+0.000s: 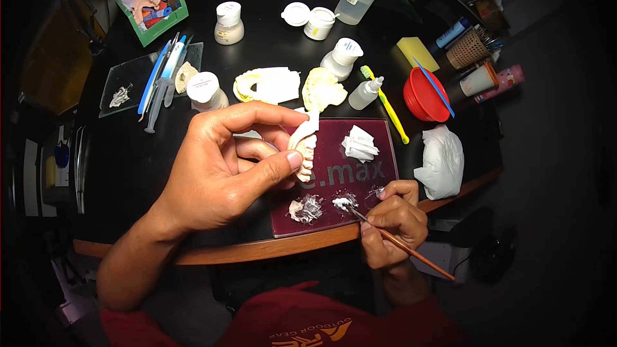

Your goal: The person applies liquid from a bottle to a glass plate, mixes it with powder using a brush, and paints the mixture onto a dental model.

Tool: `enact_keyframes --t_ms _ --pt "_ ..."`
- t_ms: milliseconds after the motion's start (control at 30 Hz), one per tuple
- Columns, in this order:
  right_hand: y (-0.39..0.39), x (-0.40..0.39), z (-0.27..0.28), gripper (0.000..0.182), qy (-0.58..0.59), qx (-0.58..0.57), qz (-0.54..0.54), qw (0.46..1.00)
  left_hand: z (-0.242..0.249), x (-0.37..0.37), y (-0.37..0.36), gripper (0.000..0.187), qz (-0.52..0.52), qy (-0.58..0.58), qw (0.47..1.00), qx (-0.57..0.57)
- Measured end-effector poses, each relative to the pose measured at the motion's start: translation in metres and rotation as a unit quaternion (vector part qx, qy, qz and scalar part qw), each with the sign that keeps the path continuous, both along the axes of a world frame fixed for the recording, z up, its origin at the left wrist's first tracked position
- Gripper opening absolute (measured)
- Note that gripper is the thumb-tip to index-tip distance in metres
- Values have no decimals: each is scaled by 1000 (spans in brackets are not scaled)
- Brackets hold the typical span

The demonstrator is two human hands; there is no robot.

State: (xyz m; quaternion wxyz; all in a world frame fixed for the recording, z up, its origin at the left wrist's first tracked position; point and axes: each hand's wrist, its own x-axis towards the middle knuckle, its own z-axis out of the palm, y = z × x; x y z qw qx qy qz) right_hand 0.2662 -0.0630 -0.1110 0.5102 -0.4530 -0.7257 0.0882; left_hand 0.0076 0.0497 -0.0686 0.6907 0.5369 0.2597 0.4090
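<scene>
Between the thumb and fingers of my left hand (pixel 225 160) is a pale dental model (pixel 304 148) with a row of teeth, raised above the dark red mixing plate (pixel 334 127). My right hand (pixel 395 225) pinches a thin brush (pixel 411 254) with a brown wooden handle. The brush tip meets a small heap of white paste (pixel 345 203) on the plate. Left of that heap lies a beige and white smear of paste (pixel 305 209). A folded white tissue (pixel 360 144) rests on the plate's upper right part.
Yellowish dental casts (pixel 323 90), several jars and a dropper bottle (pixel 366 93) stand behind the plate. To the right are a yellow toothbrush (pixel 391 112), a red bowl (pixel 421 99) and crumpled white tissue (pixel 442 162). A glass slab (pixel 116 74) with tools lies left. A wooden edge (pixel 257 254) borders the table.
</scene>
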Motion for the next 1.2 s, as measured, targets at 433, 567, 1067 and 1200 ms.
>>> enact_keyframes --t_ms 433,567,1067,1200 --pt "0 1 5 16 4 17 11 1000 -1 -3 0 36 -28 34 999 24" --pt "13 5 28 13 59 9 80 995 -1 -4 2 36 -43 32 999 5" --pt "92 -22 59 9 267 -96 329 901 -1 -5 5 31 -43 33 998 33" --pt "85 -25 55 12 253 -70 298 918 -1 -2 4 30 -45 27 998 28"
